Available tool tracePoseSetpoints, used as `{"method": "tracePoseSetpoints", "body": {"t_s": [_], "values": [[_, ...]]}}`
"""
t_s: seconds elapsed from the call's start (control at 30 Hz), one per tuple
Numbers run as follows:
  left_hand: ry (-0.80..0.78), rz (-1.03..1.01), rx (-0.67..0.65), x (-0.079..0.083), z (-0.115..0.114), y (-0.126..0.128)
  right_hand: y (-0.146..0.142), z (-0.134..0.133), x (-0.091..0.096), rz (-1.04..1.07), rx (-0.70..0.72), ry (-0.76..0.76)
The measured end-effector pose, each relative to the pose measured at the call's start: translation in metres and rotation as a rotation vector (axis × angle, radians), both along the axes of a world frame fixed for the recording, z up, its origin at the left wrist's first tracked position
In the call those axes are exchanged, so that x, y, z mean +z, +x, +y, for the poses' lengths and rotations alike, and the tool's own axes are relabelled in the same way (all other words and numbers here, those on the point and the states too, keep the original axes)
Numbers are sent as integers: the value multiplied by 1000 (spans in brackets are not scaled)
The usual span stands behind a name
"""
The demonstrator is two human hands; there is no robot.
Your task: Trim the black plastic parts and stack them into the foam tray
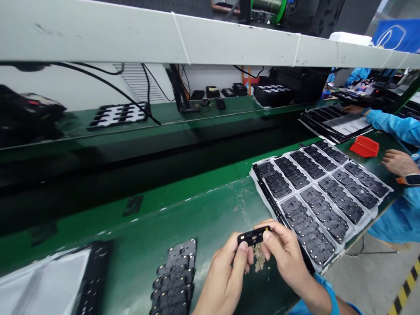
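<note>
Between my two hands is a small black plastic part, long and flat, with a yellow spot near its right end. My left hand pinches its left end with thumb and fingers. At the other end, my right hand grips it the same way. Just below the part lies a small heap of tiny beige pieces on the green bench. To the left of my hands, a row of overlapping black plastic parts rests on the bench.
A white-lined tray of black parts lies at the right. Beyond it are a red scoop-like container and a co-worker's hand. Another tray sits at the lower left. A dark channel and a pale overhead beam run across.
</note>
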State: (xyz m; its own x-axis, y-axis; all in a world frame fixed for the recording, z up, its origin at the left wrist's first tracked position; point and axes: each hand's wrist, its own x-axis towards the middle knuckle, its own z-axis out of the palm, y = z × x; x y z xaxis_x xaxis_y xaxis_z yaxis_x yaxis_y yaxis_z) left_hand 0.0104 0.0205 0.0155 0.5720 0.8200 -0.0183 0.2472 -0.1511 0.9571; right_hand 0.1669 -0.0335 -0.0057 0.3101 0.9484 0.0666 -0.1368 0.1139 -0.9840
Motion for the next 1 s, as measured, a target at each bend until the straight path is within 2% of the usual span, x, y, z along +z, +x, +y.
{"method": "tracePoseSetpoints", "body": {"t_s": [0.23,0.67,0.8,1.0], "values": [[-125,-59,19,6,0,0,-2,-5,2,-160,-2,51],[-193,-129,92,-6,1,-5,-6,-7,3,-359,64,124],[-242,-170,123,-13,3,-4,-7,-6,1,-369,79,128],[-219,-153,138,-16,0,-4,-8,-4,-2,-276,79,100]]}}
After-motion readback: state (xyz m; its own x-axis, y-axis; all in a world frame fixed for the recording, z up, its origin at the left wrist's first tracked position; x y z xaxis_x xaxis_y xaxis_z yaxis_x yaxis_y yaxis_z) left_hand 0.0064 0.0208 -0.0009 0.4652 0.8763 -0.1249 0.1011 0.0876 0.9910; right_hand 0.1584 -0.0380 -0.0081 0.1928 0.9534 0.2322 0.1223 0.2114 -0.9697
